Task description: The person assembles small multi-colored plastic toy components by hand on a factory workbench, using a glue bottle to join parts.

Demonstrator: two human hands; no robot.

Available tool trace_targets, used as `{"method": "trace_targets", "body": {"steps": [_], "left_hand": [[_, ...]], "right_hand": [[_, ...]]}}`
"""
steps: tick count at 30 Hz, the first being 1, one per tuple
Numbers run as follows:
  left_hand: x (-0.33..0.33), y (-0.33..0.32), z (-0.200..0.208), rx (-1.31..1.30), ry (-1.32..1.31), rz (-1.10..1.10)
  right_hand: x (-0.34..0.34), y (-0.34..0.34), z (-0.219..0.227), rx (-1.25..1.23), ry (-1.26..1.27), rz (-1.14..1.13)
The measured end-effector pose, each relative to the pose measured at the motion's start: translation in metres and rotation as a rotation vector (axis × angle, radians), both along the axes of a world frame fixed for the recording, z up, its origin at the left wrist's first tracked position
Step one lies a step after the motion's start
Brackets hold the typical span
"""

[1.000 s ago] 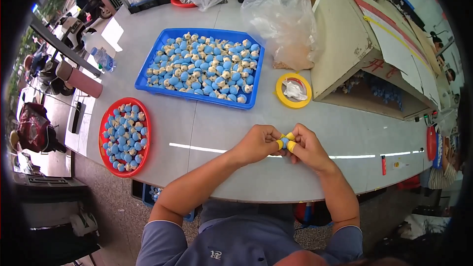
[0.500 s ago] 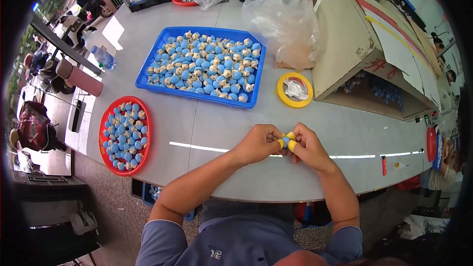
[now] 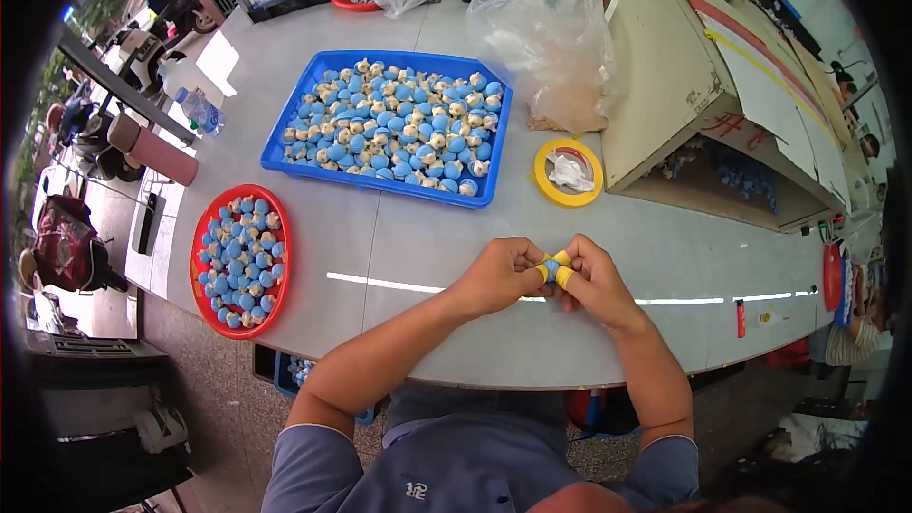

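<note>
Left hand (image 3: pixel 500 275) and right hand (image 3: pixel 600 287) pinch small rounded blue piece (image 3: pixel 550 271), near side (yellow-wrapped fingertips (image 3: pixel 564 277) presumably for grip).

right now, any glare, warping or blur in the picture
Head view: a thin white glare streak runs across the table, interrupted by the arms; head view: fisheye distortion bows the table's near edge, and the corners go black; head view: the small blue piece between left hand and right hand is too small for fine detail.
</note>
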State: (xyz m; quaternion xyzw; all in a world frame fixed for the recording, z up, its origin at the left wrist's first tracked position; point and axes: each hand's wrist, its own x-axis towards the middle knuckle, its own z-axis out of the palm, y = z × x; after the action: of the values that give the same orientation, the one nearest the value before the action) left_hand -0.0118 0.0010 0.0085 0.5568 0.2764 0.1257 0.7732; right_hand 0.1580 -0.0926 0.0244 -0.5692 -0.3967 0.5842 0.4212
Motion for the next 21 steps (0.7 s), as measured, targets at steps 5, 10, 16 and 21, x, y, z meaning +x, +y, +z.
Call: {"method": "trace_targets", "body": {"steps": [5, 10, 16, 21], "left_hand": [[0.000, 0.007, -0.003, -0.101, -0.018, -0.014], [-0.001, 0.009, -0.002, -0.162, -0.046, -0.033], [-0.001, 0.009, -0.009, -0.159, -0.083, -0.042], [-0.002, 0.008, -0.013, -0.086, -0.104, -0.042]], "right_hand": [[-0.001, -0.001, 0.000, 0.000, 0.073, -0.077], [0.000, -0.001, 0.002, 0.005, 0.096, -0.089], [0.000, -0.001, 0.002, 0.007, 0.055, -0.074], [-0.003, 0.000, 0.007, 0.017, 0.013, -0.038]]}}
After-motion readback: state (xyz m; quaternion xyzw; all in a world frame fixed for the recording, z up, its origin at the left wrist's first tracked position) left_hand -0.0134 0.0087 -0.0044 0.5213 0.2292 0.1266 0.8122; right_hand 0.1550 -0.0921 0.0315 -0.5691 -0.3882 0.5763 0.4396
